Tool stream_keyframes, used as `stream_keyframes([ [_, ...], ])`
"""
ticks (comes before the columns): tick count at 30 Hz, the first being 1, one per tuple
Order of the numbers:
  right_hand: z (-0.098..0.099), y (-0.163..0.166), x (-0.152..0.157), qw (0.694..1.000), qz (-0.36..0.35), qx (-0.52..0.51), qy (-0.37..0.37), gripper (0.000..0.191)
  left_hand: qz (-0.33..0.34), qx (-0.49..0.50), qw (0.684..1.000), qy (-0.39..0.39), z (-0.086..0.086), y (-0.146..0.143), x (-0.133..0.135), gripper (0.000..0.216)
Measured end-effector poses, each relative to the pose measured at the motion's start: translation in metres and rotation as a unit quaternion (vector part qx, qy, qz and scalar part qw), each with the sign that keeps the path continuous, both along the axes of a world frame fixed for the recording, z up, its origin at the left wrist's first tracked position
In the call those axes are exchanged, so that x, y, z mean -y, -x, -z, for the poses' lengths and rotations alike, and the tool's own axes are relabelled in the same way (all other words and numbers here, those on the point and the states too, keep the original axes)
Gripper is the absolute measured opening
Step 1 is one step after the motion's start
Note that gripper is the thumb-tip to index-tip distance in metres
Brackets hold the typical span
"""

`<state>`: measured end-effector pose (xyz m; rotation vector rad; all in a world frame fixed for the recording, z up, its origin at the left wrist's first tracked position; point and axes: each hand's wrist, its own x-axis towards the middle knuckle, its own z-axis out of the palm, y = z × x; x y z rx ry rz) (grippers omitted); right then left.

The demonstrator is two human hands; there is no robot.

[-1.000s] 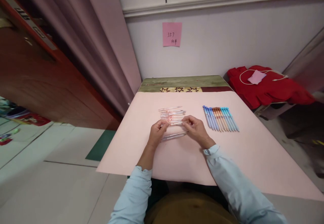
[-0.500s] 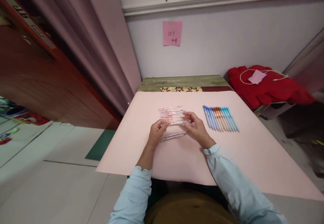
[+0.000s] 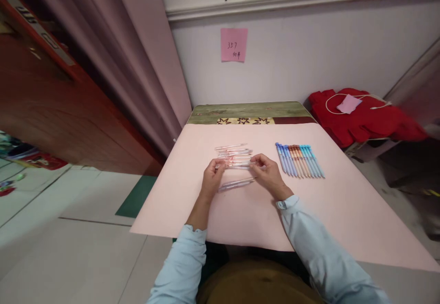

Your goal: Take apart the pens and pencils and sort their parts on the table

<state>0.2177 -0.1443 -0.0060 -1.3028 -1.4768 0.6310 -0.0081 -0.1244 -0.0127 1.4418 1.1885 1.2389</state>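
Note:
Several slim clear pens with reddish marks [image 3: 235, 152] lie side by side, roughly crosswise, in the middle of the pink sheet. My left hand [image 3: 212, 177] pinches the left end of the nearest pen [image 3: 238, 167] in that row. At its right end, my right hand [image 3: 267, 174] has thumb and fingers closed on the same pen. Closer to me, apart from the row, lie a few more clear pens [image 3: 236, 184], slightly tilted. To the right, a neat row of blue, brown and turquoise pens [image 3: 299, 162] lies lengthwise.
The pink sheet [image 3: 165, 203] covers most of a patterned table [image 3: 247, 110] against the wall. A pink note [image 3: 234, 45] is stuck above it. Red cloth [image 3: 364, 123] with a white cable sits at the right. A reddish-brown door [image 3: 85, 111] and curtain [image 3: 151, 57] stand left.
My left hand has shifted slightly up and left, and the fingers of my right hand have closed in at the pen's right end. The other pens lie as before.

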Motion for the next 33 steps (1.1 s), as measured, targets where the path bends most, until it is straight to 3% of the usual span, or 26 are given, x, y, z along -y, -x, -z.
stream_keyframes([
  [6, 0.0, 0.003, 0.002, 0.991, 0.075, 0.11, 0.013, 0.016, -0.052, -0.036, 0.996, -0.069, 0.004, -0.004, -0.005, 0.023],
  [12, 0.003, 0.005, 0.0, 0.977, 0.094, 0.191, -0.021, 0.011, -0.099, -0.129, 0.978, -0.128, 0.012, -0.006, -0.013, 0.018],
  [16, 0.006, 0.005, -0.001, 0.972, 0.099, 0.208, -0.04, 0.013, -0.169, -0.158, 0.959, -0.164, 0.016, -0.005, -0.015, 0.027],
  [18, 0.004, 0.004, 0.001, 0.976, 0.08, 0.192, -0.059, 0.014, -0.185, -0.142, 0.961, -0.148, 0.016, -0.003, -0.014, 0.023],
  [21, -0.002, 0.0, 0.005, 0.981, -0.01, 0.185, -0.065, 0.011, -0.19, -0.113, 0.969, -0.112, 0.014, 0.0, -0.011, 0.018],
  [26, -0.006, -0.005, 0.006, 0.951, -0.152, 0.26, -0.073, 0.011, -0.187, -0.1, 0.972, -0.098, 0.011, 0.002, -0.007, 0.015],
  [30, -0.005, -0.004, 0.004, 0.941, -0.184, 0.271, -0.079, 0.007, -0.177, -0.098, 0.975, -0.094, 0.01, 0.003, -0.006, 0.013],
  [33, -0.006, -0.001, 0.005, 0.949, -0.183, 0.253, -0.049, 0.006, -0.134, -0.096, 0.981, -0.098, 0.008, 0.002, -0.005, 0.012],
])
